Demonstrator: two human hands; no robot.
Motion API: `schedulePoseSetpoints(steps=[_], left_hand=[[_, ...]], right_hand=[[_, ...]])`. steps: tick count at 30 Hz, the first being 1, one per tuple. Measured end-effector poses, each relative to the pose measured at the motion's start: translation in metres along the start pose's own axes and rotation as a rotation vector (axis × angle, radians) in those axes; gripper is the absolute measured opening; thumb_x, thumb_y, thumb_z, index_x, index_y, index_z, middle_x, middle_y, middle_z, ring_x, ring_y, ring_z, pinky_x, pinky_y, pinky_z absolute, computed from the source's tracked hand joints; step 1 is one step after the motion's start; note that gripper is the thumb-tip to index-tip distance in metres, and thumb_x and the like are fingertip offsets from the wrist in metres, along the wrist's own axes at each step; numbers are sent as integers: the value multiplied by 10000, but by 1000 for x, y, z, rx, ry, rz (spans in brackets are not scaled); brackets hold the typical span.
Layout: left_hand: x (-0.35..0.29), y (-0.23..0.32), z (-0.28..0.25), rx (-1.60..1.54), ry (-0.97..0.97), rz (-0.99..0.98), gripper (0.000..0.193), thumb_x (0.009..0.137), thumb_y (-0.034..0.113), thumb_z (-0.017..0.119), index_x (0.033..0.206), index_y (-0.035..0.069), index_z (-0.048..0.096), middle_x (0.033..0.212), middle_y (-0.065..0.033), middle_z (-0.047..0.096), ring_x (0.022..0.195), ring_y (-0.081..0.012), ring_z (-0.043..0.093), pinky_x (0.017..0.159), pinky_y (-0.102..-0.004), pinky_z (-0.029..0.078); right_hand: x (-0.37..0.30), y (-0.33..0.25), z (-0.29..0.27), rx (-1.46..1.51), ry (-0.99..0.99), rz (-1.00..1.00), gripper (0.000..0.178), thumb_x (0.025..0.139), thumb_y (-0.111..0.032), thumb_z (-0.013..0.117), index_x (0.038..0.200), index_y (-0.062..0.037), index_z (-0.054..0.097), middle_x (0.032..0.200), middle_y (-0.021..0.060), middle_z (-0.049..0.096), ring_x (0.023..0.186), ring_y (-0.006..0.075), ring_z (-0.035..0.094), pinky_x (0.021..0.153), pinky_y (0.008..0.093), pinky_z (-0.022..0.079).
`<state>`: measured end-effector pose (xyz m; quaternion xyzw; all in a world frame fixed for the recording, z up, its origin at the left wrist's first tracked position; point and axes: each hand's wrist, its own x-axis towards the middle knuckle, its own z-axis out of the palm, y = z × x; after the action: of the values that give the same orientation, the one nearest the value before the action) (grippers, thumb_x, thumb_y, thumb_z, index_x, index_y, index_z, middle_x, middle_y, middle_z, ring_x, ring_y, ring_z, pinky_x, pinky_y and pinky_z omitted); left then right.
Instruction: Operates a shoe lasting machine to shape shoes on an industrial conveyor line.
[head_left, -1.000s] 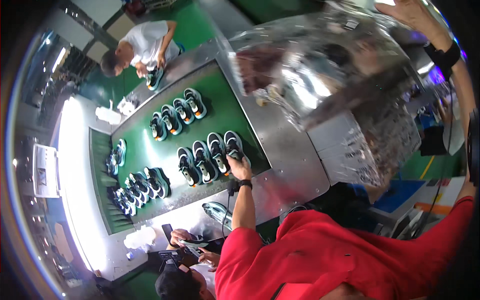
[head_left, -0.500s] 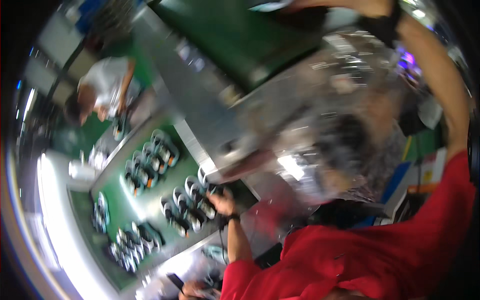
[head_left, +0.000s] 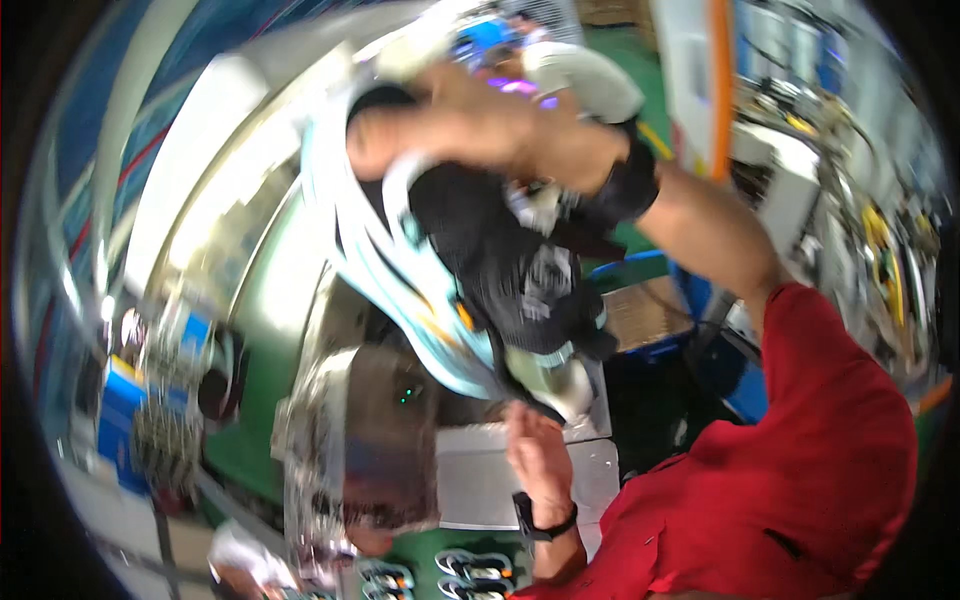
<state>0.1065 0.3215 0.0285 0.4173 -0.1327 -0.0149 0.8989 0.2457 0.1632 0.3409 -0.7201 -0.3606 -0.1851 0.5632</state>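
Note:
Close to the camera, my right hand (head_left: 480, 125) is closed around a sneaker (head_left: 480, 230), its thumb near the shoe's opening. The sneaker has a black upper, a pale blue sole and a small orange mark, and motion smears its outline. Beneath its lower end is my left hand (head_left: 540, 455), fingers stretched out and a dark band on the wrist. Whether those fingertips touch the shoe I cannot tell. Several more sneakers (head_left: 475, 572) stand on a green surface at the lower edge.
A box-shaped thing wrapped in clear plastic (head_left: 375, 450) stands left of my left hand, beside a grey metal plate (head_left: 480, 480). To the right is a blue bin (head_left: 640, 350) with cardboard. One person (head_left: 585, 80) is beyond; another (head_left: 245, 555) is lower left. An orange post (head_left: 720, 90) rises at upper right.
The view has swung round. My left hand has left the row of sneakers on the green surface, and my right hand has come inward from the upper edge with the sneaker.

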Motion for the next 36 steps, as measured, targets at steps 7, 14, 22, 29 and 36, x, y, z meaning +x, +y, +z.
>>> schedulePoseSetpoints(steps=[7, 14, 22, 29, 36], left_hand=[[25, -44, 158, -281, -287, -284, 623, 971, 485, 492, 1425, 62, 435, 1366, -113, 554, 1249, -284, 537, 1087, -463, 404], [-28, -171, 322, 141, -597, -395, 478, 997, 218, 497, 1391, -34, 399, 1268, -139, 547, 1154, -215, 561, 989, -381, 466], [-84, -338, 469, 393, -1025, -627, 657, 1004, 263, 544, 1517, -26, 251, 1424, -155, 472, 1259, -199, 473, 1049, -311, 374], [-52, -575, 577, 1000, -1062, -238, 828, 814, 411, 731, 1355, -124, 405, 1253, -317, 564, 1147, -394, 576, 972, -440, 449], [-80, -670, 632, 1255, -1010, -83, 814, 851, 255, 687, 1452, -89, 260, 1337, -304, 512, 1218, -436, 526, 1017, -461, 451]], right_hand=[[-229, 22, -120, 195, 345, 439, 518, 863, -362, 675, 1195, 28, 596, 1024, 82, 672, 847, 128, 631, 695, 284, 507], [-494, -57, -190, 154, 836, 385, 908, 822, -455, 761, 1473, -8, 313, 1289, 89, 522, 1171, 165, 508, 1006, 317, 428], [-689, -97, -288, -326, 1610, 650, 611, 666, -231, 795, 1197, -11, 588, 1088, 94, 626, 996, 169, 580, 900, 300, 478], [-754, -161, -327, -849, 1750, 707, 600, 686, -187, 775, 1226, -16, 578, 1097, 85, 639, 995, 155, 598, 920, 286, 460], [-778, -188, -338, -1083, 1940, 941, 554, 690, -105, 712, 1219, -7, 581, 1088, 100, 644, 971, 156, 606, 909, 283, 469]])
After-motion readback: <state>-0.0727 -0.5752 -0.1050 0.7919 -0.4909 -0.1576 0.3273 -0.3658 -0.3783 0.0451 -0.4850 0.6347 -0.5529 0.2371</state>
